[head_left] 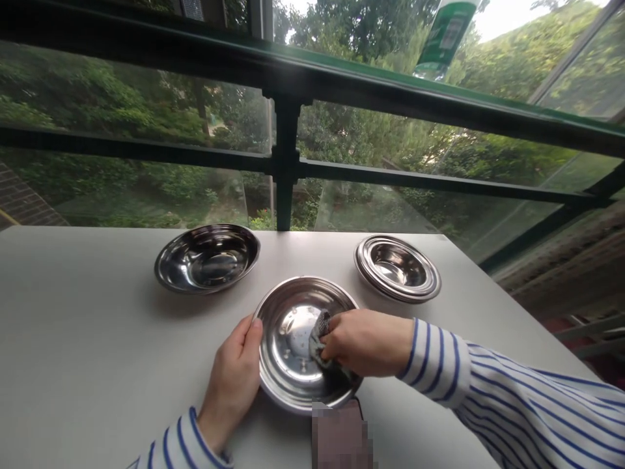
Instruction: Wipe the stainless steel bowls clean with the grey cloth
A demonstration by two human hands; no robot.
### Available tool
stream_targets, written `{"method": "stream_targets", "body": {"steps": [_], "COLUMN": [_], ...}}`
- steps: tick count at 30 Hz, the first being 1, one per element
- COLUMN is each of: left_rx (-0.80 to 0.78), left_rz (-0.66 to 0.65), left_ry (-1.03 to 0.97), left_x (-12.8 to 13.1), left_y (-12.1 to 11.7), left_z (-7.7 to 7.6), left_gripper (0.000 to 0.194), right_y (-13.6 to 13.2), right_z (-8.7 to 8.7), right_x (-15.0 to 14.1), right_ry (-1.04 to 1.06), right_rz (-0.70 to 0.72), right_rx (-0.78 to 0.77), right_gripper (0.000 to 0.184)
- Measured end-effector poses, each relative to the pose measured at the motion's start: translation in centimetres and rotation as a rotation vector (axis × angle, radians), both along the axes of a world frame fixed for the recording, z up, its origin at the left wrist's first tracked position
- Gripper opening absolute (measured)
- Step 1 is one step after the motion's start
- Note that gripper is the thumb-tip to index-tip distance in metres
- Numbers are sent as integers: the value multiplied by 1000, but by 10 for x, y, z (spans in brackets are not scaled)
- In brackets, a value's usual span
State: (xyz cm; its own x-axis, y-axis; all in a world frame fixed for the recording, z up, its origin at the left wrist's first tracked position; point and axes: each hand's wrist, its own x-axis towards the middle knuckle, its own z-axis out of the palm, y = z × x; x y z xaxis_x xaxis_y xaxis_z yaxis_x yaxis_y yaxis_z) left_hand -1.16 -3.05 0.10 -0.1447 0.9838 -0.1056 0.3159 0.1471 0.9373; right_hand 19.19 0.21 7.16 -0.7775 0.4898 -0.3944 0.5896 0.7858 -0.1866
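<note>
A shiny steel bowl (pixel 288 339) lies on the white table (pixel 78 339) right in front of me. My left hand (pixel 233 378) grips its left rim, thumb on the edge. Inside the bowl my right hand (pixel 366 342) is closed on a small grey cloth (pixel 318 335), pressing it against the bowl's right inner side. Both wrists wear blue-and-white striped sleeves.
Another steel bowl (pixel 208 258) sits at the back left. A stack of steel bowls (pixel 398 268) stands at the back right. A dark railing (pixel 286 163) and glass close off the table's far edge. The table's right edge slants away near my right arm.
</note>
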Motion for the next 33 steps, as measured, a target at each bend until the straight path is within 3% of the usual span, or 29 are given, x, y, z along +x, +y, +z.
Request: {"method": "stream_targets", "body": {"steps": [5, 9, 12, 15, 19, 23, 27, 33], "left_rx": [-35, -22, -8, 8, -9, -8, -15, 3], "left_rz": [-9, -23, -43, -61, -60, -39, -51, -88], "left_ry": [-31, -17, -21, -40, -48, -29, -41, -38], "left_x": [1, 0, 0, 1, 3, 5, 5, 3], "left_y": [0, 2, 3, 4, 2, -1, -1, 2], "left_z": [1, 2, 3, 5, 4, 1, 1, 7], "left_gripper": [30, 30, 29, 28, 30, 32, 33, 30], "right_y": [-5, -6, 1, 11, 16, 3, -14, -6], "right_z": [-10, -25, -32, -31, -21, -15, -16, -23], "right_x": [-10, -30, -40, -37, -18, -1, -9, -20], "right_ry": [194, 270, 305, 239, 103, 60, 151, 217], "right_rz": [110, 181, 157, 36, -78, -48, 60, 15], "right_rx": [-74, 20, 139, 231, 234, 166, 49, 134], "right_gripper": [23, 18, 14, 17, 16, 14, 16, 17]}}
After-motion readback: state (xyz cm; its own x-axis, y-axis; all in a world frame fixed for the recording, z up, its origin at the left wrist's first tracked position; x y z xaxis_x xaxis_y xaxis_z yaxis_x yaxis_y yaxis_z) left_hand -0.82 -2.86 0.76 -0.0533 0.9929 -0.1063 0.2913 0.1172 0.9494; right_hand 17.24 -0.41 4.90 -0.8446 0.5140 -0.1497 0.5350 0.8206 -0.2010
